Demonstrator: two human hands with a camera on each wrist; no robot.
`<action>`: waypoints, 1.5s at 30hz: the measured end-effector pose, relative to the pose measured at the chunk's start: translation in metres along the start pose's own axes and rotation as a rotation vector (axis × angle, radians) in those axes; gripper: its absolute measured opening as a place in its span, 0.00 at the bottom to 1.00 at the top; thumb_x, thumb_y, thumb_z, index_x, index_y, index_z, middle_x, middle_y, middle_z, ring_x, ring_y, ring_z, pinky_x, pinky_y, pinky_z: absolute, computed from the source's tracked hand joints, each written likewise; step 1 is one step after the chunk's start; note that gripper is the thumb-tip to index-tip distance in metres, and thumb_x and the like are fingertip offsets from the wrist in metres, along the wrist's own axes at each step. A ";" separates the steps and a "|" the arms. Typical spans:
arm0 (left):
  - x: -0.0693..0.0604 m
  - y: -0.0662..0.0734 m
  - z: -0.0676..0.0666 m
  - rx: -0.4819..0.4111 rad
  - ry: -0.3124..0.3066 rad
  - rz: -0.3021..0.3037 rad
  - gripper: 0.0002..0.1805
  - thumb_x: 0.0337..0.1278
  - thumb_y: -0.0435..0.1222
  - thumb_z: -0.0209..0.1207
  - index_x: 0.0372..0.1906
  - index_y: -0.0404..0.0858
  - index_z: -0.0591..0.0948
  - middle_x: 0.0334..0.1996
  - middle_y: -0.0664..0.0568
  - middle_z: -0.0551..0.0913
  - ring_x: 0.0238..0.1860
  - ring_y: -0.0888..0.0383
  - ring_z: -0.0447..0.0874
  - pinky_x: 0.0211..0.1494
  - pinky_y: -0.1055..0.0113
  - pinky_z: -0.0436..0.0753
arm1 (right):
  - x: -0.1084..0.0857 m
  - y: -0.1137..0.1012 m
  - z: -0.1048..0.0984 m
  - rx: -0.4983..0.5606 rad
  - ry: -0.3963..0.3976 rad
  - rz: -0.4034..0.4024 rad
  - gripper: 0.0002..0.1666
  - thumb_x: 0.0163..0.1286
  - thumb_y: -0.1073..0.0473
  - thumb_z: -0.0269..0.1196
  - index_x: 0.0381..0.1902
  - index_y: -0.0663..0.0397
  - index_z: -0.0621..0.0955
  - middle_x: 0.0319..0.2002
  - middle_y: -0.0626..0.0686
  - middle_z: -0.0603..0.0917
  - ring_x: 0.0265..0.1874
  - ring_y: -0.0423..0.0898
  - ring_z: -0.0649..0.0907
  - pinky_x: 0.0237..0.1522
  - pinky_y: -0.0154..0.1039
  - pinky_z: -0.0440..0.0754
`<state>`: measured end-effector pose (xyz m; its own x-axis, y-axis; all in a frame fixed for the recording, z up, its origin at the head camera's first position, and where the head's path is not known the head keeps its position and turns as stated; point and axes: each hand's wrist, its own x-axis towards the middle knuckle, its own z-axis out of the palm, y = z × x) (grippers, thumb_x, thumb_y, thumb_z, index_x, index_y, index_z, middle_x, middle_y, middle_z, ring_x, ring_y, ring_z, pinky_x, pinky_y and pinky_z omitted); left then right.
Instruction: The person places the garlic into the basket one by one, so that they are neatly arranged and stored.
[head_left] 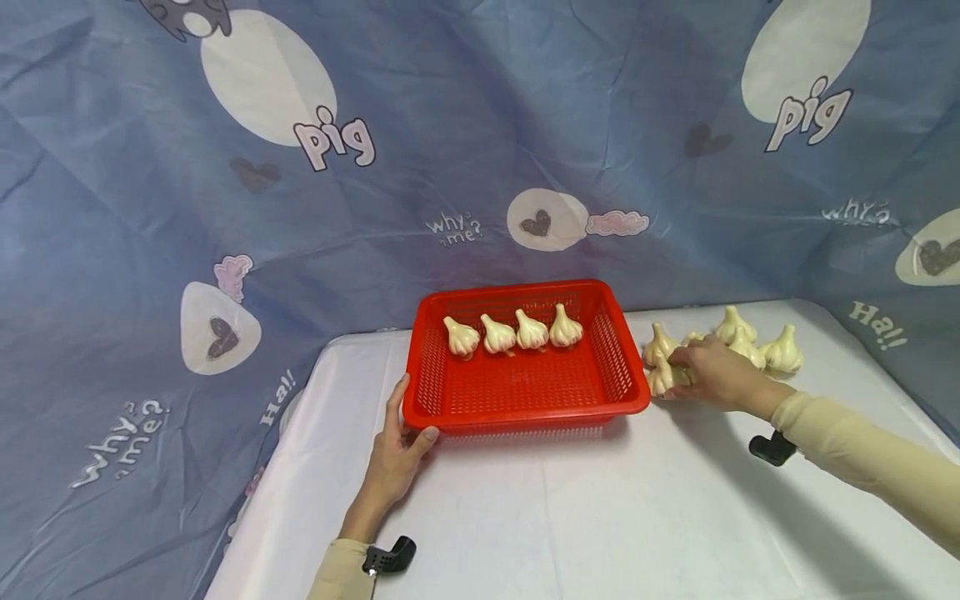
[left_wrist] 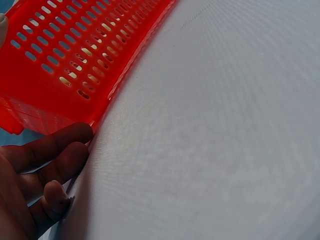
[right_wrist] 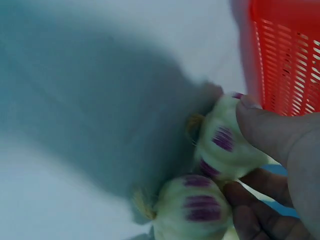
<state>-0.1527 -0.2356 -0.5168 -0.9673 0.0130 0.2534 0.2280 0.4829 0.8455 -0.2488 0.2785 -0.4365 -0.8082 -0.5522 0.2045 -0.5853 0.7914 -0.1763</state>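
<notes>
A red plastic basket with slotted walls stands on the white-covered table, holding a row of several garlic bulbs along its far side. My left hand holds its near left corner, thumb on the rim; in the left wrist view the other fingers are bent low by the basket's base. To the right of the basket, my right hand pinches a garlic bulb between thumb and fingers. Another purple-streaked garlic bulb touches it in the right wrist view.
More garlic bulbs are grouped behind and right of my right hand, some partly hidden by it. A blue printed cloth hangs at the table's back and left. The white tabletop extends in front of the basket.
</notes>
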 end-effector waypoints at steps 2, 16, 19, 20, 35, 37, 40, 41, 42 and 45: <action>0.000 0.001 0.000 -0.001 0.002 -0.001 0.53 0.66 0.41 0.68 0.85 0.68 0.49 0.71 0.40 0.79 0.63 0.42 0.86 0.65 0.38 0.79 | -0.001 -0.001 0.003 -0.003 0.014 0.022 0.27 0.49 0.51 0.85 0.41 0.61 0.87 0.28 0.49 0.81 0.31 0.47 0.77 0.36 0.46 0.72; -0.001 0.001 0.001 0.004 0.006 -0.021 0.54 0.65 0.39 0.69 0.85 0.70 0.50 0.69 0.40 0.81 0.63 0.42 0.87 0.64 0.37 0.79 | -0.004 -0.007 0.012 0.021 0.049 0.051 0.26 0.50 0.52 0.84 0.39 0.57 0.83 0.25 0.46 0.81 0.27 0.46 0.77 0.26 0.39 0.69; -0.001 0.000 0.000 0.008 0.005 -0.022 0.54 0.66 0.40 0.69 0.85 0.70 0.49 0.71 0.40 0.79 0.64 0.42 0.86 0.65 0.36 0.79 | -0.004 -0.009 0.011 0.021 0.046 0.060 0.27 0.50 0.51 0.84 0.41 0.58 0.83 0.23 0.46 0.80 0.25 0.43 0.76 0.23 0.38 0.69; -0.001 0.000 0.000 0.008 0.005 -0.021 0.54 0.66 0.40 0.69 0.85 0.70 0.49 0.72 0.40 0.79 0.64 0.41 0.86 0.65 0.36 0.79 | -0.004 -0.009 0.011 0.020 0.041 0.069 0.27 0.51 0.51 0.84 0.41 0.58 0.83 0.23 0.46 0.80 0.24 0.43 0.76 0.22 0.38 0.69; -0.001 0.002 0.000 0.019 0.002 -0.029 0.53 0.66 0.40 0.68 0.85 0.71 0.49 0.69 0.40 0.81 0.60 0.43 0.88 0.53 0.51 0.84 | -0.008 -0.012 0.012 0.020 0.011 0.124 0.28 0.54 0.47 0.82 0.43 0.54 0.81 0.22 0.44 0.79 0.20 0.40 0.74 0.17 0.38 0.67; -0.001 0.002 0.000 0.017 0.003 -0.031 0.53 0.66 0.40 0.68 0.85 0.71 0.49 0.69 0.40 0.81 0.60 0.43 0.88 0.53 0.52 0.84 | -0.008 -0.012 0.012 0.022 0.012 0.115 0.28 0.54 0.48 0.82 0.43 0.54 0.81 0.23 0.44 0.79 0.20 0.40 0.74 0.17 0.38 0.67; -0.001 0.002 0.000 0.011 0.003 -0.033 0.53 0.66 0.41 0.68 0.85 0.71 0.49 0.70 0.40 0.81 0.59 0.44 0.88 0.51 0.56 0.84 | -0.008 -0.011 0.011 0.025 0.001 0.115 0.28 0.54 0.47 0.83 0.45 0.53 0.82 0.27 0.44 0.82 0.22 0.39 0.75 0.18 0.38 0.67; -0.001 0.002 0.000 0.010 0.002 -0.032 0.53 0.66 0.41 0.69 0.85 0.71 0.49 0.69 0.40 0.81 0.59 0.44 0.88 0.50 0.57 0.84 | -0.008 -0.011 0.011 0.027 -0.006 0.118 0.28 0.54 0.47 0.83 0.45 0.52 0.82 0.28 0.44 0.83 0.23 0.39 0.75 0.19 0.38 0.68; -0.001 0.002 0.000 0.008 0.000 -0.032 0.53 0.66 0.41 0.69 0.85 0.70 0.49 0.69 0.40 0.81 0.58 0.45 0.88 0.50 0.58 0.84 | -0.008 -0.010 0.011 0.032 -0.011 0.120 0.28 0.54 0.46 0.83 0.45 0.52 0.83 0.29 0.44 0.84 0.24 0.39 0.75 0.19 0.38 0.68; -0.001 0.002 0.000 0.005 -0.001 -0.030 0.53 0.66 0.41 0.69 0.85 0.70 0.49 0.68 0.40 0.82 0.57 0.46 0.89 0.49 0.60 0.84 | -0.009 -0.011 0.008 0.044 -0.016 0.128 0.29 0.55 0.46 0.82 0.47 0.52 0.84 0.31 0.45 0.86 0.26 0.40 0.78 0.21 0.39 0.71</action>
<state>-0.1511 -0.2347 -0.5156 -0.9738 -0.0013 0.2274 0.1979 0.4871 0.8506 -0.2357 0.2729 -0.4441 -0.8770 -0.4523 0.1622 -0.4797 0.8433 -0.2424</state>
